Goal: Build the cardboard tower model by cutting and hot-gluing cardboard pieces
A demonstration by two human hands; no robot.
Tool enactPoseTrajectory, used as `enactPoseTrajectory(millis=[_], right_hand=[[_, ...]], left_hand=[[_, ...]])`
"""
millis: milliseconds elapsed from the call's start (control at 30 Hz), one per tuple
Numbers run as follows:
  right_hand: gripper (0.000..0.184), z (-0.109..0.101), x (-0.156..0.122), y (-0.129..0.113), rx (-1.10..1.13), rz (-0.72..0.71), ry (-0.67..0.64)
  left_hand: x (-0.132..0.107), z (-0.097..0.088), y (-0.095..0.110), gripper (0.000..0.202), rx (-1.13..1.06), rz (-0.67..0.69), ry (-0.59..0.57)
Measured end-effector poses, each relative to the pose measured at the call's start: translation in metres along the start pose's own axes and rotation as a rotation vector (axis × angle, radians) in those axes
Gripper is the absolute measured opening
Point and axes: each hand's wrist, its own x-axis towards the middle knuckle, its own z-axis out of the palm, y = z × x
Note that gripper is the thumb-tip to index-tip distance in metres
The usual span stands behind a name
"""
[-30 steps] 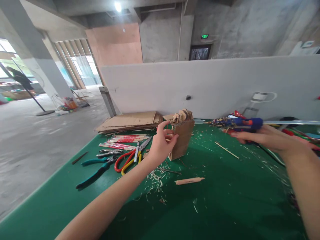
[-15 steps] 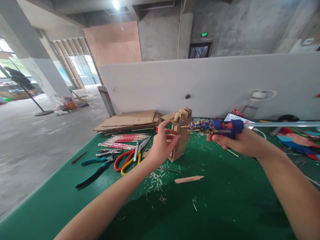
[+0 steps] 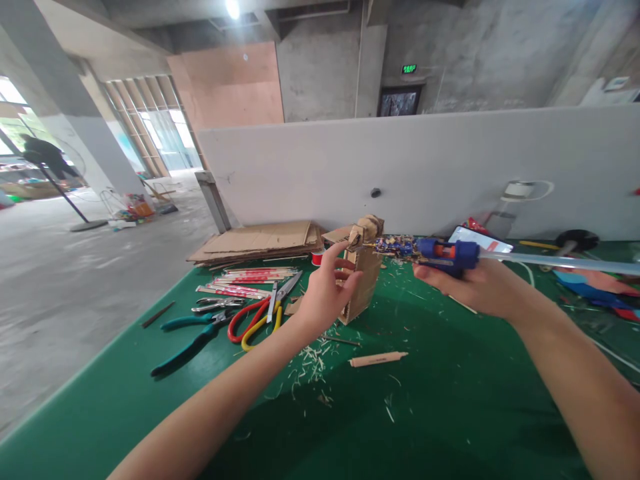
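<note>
A small upright cardboard model (image 3: 364,283), with rolled cardboard at its top, stands on the green table. My left hand (image 3: 327,287) grips its left side, fingers curled near the upper edge and thumb toward the front. My right hand (image 3: 480,283) is closed around the handle of a blue hot glue gun (image 3: 443,253). Brown scraps are stuck all over the gun's front, and a long clear glue stick (image 3: 555,260) sticks out of its back. The nozzle points left at the upper part of the model, close to my left fingertips; whether it touches is hard to see.
Left of the model lie scissors (image 3: 250,320), teal-handled pliers (image 3: 193,340), wrapped sticks (image 3: 240,283) and stacked cardboard (image 3: 260,240). A beige marker (image 3: 379,359) and shavings (image 3: 310,363) lie in front. Behind, a phone (image 3: 480,240) rests near a white partition (image 3: 400,160).
The glue gun in my right hand has shifted slightly left, its nozzle nearer the model, and the glue stick's far end has dropped. My left hand stays almost still. A distant person has moved.
</note>
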Motion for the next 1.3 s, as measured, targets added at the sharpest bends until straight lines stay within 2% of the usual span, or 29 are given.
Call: enactPoseTrajectory(millis=[267,633,833,1300], right_hand=[[0.039,0.002,0.002,-0.006,-0.064,-0.037,0.003],[0.035,0.004,0.004,-0.009,-0.091,-0.099,-0.031],[0.032,0.003,0.004,-0.012,-0.045,-0.056,-0.053],[0.030,0.001,0.003,-0.018,0.013,0.026,-0.076]], left_hand=[[0.002,-0.001,0.005,0.049,0.054,-0.015,-0.026],[0.001,-0.001,0.007,0.045,0.062,-0.019,-0.036],[0.001,-0.001,0.006,0.050,0.067,-0.002,-0.022],[0.000,0.000,0.004,0.043,0.092,-0.004,-0.018]])
